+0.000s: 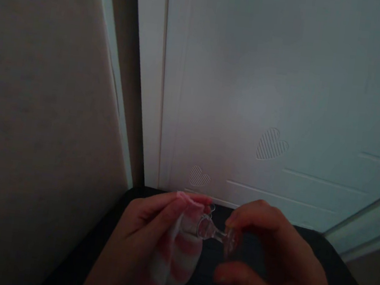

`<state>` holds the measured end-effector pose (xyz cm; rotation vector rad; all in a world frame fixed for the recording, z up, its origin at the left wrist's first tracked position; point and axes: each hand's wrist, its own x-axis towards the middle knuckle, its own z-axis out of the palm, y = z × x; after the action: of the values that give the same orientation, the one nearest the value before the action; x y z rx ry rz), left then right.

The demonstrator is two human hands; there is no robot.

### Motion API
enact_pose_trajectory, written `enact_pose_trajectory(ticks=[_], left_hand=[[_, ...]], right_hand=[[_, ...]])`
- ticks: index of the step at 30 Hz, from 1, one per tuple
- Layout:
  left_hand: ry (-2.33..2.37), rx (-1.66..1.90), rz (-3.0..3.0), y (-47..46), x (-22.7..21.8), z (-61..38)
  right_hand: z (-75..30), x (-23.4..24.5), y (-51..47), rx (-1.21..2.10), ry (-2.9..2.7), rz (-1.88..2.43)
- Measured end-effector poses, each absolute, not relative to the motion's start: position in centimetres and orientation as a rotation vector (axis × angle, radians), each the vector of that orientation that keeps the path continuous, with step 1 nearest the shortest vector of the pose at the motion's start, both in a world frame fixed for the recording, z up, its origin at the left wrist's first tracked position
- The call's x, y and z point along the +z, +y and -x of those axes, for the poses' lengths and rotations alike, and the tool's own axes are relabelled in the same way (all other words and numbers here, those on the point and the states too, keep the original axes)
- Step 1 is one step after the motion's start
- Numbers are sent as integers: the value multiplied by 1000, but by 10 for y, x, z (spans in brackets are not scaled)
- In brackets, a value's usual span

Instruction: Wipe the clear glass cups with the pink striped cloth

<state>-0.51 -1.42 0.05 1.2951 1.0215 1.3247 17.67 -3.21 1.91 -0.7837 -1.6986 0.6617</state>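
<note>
Cloth (176, 257), one, left hand (143, 227); clear piece (215, 232), one, right hand (281, 262)

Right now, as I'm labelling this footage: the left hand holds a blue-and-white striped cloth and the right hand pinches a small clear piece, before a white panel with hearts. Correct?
Not quite: the head view shows the striped cloth as pink and white, not blue. The left hand holds it and the right hand pinches the small clear piece, before the white panel with hearts.
</note>
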Motion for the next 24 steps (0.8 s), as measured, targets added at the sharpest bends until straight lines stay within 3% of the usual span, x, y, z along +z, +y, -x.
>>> enact_pose_trajectory(ticks=[13,24], left_hand=[[907,1391,-935,-11,-9,-5],[1139,1371,-1274,-15,-5,-3]], right_hand=[[-174,18,-21,486,-1929,901],[-178,18,-20,378,-1878,1063]])
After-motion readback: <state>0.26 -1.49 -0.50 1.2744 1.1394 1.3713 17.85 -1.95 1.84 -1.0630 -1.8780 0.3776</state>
